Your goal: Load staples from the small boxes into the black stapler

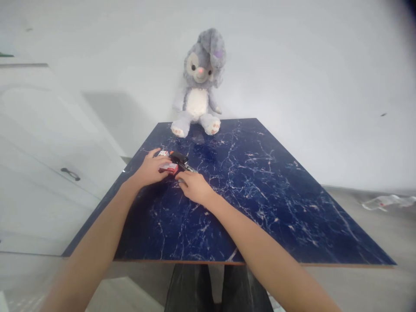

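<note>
My left hand (152,168) lies over a small red and white box (169,168), its thumb and fingers closed on the box's left part. Just beyond those fingers shows a second red and white box (163,153). A black object with an orange tip (178,157), perhaps a stapler, lies to the right of the boxes. Beside it are thin silvery metal pieces (190,168), partly covered by my right hand (194,186). The fingers of my right hand are bent together near the red box; what they hold is too small to tell.
A grey plush rabbit (197,102) sits at the far edge of the blue marbled table (253,186), against the wall. A white cabinet (42,164) stands at the left. Clear plastic (386,202) lies on the floor at the right.
</note>
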`<move>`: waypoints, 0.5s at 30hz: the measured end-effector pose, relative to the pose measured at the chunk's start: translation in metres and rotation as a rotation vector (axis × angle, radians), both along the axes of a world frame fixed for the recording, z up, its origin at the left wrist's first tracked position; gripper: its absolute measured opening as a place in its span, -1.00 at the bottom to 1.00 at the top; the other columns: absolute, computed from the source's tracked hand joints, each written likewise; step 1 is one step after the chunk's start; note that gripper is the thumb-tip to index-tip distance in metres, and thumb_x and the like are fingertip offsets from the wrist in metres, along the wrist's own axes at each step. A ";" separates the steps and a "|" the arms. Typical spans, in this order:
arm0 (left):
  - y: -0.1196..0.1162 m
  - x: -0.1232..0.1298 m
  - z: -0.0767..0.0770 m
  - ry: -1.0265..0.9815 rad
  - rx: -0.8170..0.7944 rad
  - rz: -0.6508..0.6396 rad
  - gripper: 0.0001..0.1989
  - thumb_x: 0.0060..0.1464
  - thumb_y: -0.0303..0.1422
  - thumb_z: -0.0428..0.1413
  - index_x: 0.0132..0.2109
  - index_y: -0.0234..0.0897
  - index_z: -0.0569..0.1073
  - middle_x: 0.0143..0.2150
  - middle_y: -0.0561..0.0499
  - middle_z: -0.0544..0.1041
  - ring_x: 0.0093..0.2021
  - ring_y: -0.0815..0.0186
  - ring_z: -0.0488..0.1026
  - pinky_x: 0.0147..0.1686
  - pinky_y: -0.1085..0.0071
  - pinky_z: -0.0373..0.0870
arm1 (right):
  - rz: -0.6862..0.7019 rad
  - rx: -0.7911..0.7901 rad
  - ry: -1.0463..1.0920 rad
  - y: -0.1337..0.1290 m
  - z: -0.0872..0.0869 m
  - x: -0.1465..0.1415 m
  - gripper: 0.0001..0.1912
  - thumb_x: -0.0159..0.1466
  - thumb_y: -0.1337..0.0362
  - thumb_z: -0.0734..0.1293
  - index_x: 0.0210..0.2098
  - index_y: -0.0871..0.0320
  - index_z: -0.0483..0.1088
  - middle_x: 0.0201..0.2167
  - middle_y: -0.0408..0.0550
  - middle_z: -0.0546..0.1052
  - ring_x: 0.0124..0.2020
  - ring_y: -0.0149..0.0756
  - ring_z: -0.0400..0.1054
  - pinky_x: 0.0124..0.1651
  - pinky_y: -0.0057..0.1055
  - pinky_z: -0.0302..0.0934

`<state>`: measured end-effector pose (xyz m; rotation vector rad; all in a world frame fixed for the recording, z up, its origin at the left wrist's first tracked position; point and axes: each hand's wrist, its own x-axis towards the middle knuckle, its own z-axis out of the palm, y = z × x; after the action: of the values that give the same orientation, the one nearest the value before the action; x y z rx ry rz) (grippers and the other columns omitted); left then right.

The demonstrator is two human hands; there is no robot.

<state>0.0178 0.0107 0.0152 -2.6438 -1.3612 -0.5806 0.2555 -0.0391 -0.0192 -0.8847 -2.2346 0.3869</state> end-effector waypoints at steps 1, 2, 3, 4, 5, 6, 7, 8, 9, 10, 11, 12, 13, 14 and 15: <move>-0.001 0.000 0.001 -0.022 -0.009 0.021 -0.67 -0.04 -0.25 0.18 -0.08 -0.14 0.59 -0.05 -0.06 0.62 0.28 -0.08 0.24 0.31 -0.07 0.02 | -0.027 -0.023 0.005 0.001 0.000 0.001 -0.76 0.29 0.43 0.31 -0.07 0.10 0.44 -0.13 -0.06 0.55 -0.15 -0.25 0.46 -0.03 -0.38 0.28; -0.003 0.001 0.002 -0.052 -0.019 0.040 -0.67 -0.06 -0.23 0.20 -0.09 -0.14 0.59 -0.08 -0.08 0.62 0.29 -0.12 0.21 0.27 -0.05 0.10 | -0.049 -0.046 0.016 0.002 0.000 0.002 -0.76 0.28 0.42 0.32 -0.07 0.09 0.43 -0.13 -0.07 0.56 -0.14 -0.24 0.46 -0.03 -0.37 0.28; -0.005 0.003 0.004 -0.086 -0.027 0.051 -0.67 -0.07 -0.23 0.21 -0.10 -0.15 0.59 -0.10 -0.09 0.62 0.28 -0.13 0.22 0.23 -0.03 0.17 | -0.071 -0.069 0.035 0.003 0.000 0.002 -0.76 0.28 0.41 0.33 -0.06 0.08 0.43 -0.14 -0.08 0.57 -0.14 -0.23 0.47 -0.03 -0.37 0.29; -0.007 0.005 0.007 -0.127 -0.033 0.054 -0.67 -0.08 -0.23 0.22 -0.10 -0.16 0.59 -0.09 -0.09 0.61 0.24 -0.13 0.26 0.19 0.01 0.22 | -0.095 -0.094 0.059 0.003 0.000 0.002 -0.76 0.28 0.41 0.35 -0.07 0.07 0.43 -0.14 -0.09 0.57 -0.15 -0.24 0.48 -0.03 -0.36 0.30; -0.009 0.008 0.009 -0.183 -0.038 0.051 -0.66 -0.07 -0.25 0.21 -0.09 -0.17 0.58 -0.07 -0.09 0.60 0.18 -0.09 0.33 0.16 0.04 0.26 | -0.119 -0.117 0.089 0.004 0.001 0.002 -0.76 0.27 0.40 0.36 -0.07 0.07 0.42 -0.15 -0.10 0.58 -0.16 -0.25 0.48 -0.04 -0.36 0.30; -0.011 0.012 0.011 -0.255 -0.044 0.043 -0.65 -0.06 -0.28 0.19 -0.07 -0.18 0.57 -0.05 -0.09 0.58 0.12 -0.04 0.39 0.13 0.08 0.29 | -0.141 -0.138 0.126 0.004 0.002 0.002 -0.76 0.26 0.39 0.37 -0.07 0.06 0.42 -0.15 -0.11 0.58 -0.18 -0.26 0.49 -0.04 -0.35 0.31; -0.013 0.016 0.013 -0.340 -0.055 0.031 -0.64 -0.05 -0.31 0.17 -0.05 -0.20 0.55 -0.02 -0.09 0.56 0.06 0.01 0.43 0.10 0.12 0.32 | -0.163 -0.158 0.173 0.004 0.003 0.002 -0.75 0.26 0.38 0.38 -0.07 0.06 0.41 -0.16 -0.11 0.59 -0.21 -0.27 0.49 -0.05 -0.35 0.33; -0.015 0.021 0.013 -0.433 -0.075 0.019 -0.63 -0.04 -0.34 0.15 -0.03 -0.21 0.54 -0.01 -0.08 0.54 0.02 0.06 0.46 0.07 0.16 0.34 | -0.187 -0.178 0.232 0.005 0.005 0.002 -0.73 0.26 0.37 0.38 -0.05 0.05 0.40 -0.16 -0.12 0.59 -0.23 -0.29 0.49 -0.07 -0.36 0.35; -0.016 0.026 0.013 -0.529 -0.111 0.009 -0.63 -0.04 -0.37 0.14 -0.03 -0.22 0.53 -0.01 -0.07 0.53 -0.01 0.10 0.47 0.05 0.19 0.36 | -0.208 -0.199 0.297 0.005 0.006 0.002 -0.71 0.26 0.36 0.37 -0.02 0.05 0.38 -0.17 -0.13 0.58 -0.26 -0.32 0.49 -0.10 -0.37 0.37; -0.017 0.031 0.011 -0.625 -0.158 0.003 -0.64 -0.05 -0.38 0.14 -0.04 -0.24 0.52 -0.02 -0.07 0.53 -0.03 0.13 0.48 0.02 0.22 0.38 | -0.225 -0.223 0.367 0.005 0.008 0.002 -0.70 0.27 0.35 0.36 0.00 0.04 0.37 -0.18 -0.14 0.58 -0.29 -0.34 0.49 -0.13 -0.38 0.39; -0.018 0.036 0.009 -0.712 -0.215 -0.002 -0.64 -0.06 -0.38 0.15 -0.04 -0.25 0.51 -0.04 -0.06 0.53 -0.06 0.15 0.49 -0.01 0.25 0.39 | -0.235 -0.249 0.436 0.005 0.010 0.002 -0.69 0.28 0.34 0.34 0.02 0.04 0.35 -0.19 -0.15 0.57 -0.31 -0.36 0.49 -0.16 -0.40 0.41; -0.018 0.041 0.006 -0.794 -0.274 -0.009 -0.62 -0.08 -0.39 0.17 -0.04 -0.25 0.50 -0.06 -0.05 0.54 -0.09 0.17 0.50 -0.05 0.27 0.41 | -0.237 -0.278 0.498 0.005 0.012 0.002 -0.70 0.29 0.33 0.32 0.02 0.04 0.35 -0.19 -0.16 0.57 -0.34 -0.39 0.49 -0.19 -0.42 0.43; -0.019 0.045 0.002 -0.868 -0.333 -0.022 -0.59 -0.11 -0.39 0.20 -0.03 -0.25 0.48 -0.08 -0.04 0.54 -0.13 0.20 0.51 -0.10 0.29 0.43 | -0.231 -0.309 0.549 0.005 0.013 0.003 -0.72 0.31 0.32 0.31 0.01 0.04 0.36 -0.19 -0.16 0.56 -0.36 -0.40 0.49 -0.23 -0.44 0.44; -0.018 0.049 -0.002 -0.931 -0.382 -0.042 -0.56 -0.14 -0.40 0.22 -0.02 -0.25 0.46 -0.09 -0.03 0.54 -0.17 0.22 0.51 -0.15 0.32 0.44 | -0.220 -0.342 0.590 0.005 0.015 0.004 -0.75 0.31 0.31 0.29 -0.01 0.05 0.38 -0.19 -0.15 0.56 -0.38 -0.42 0.49 -0.26 -0.46 0.45; -0.018 0.052 -0.005 -0.981 -0.420 -0.065 -0.53 -0.16 -0.41 0.24 -0.02 -0.25 0.45 -0.11 -0.02 0.54 -0.19 0.25 0.51 -0.19 0.35 0.45 | -0.209 -0.376 0.621 0.006 0.016 0.004 -0.77 0.31 0.30 0.30 -0.03 0.06 0.40 -0.18 -0.15 0.56 -0.40 -0.43 0.50 -0.29 -0.48 0.46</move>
<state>0.0700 -0.0077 0.0104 -2.8005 -1.7300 -1.9775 0.2600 -0.0334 -0.0031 -1.0078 -1.5085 0.8682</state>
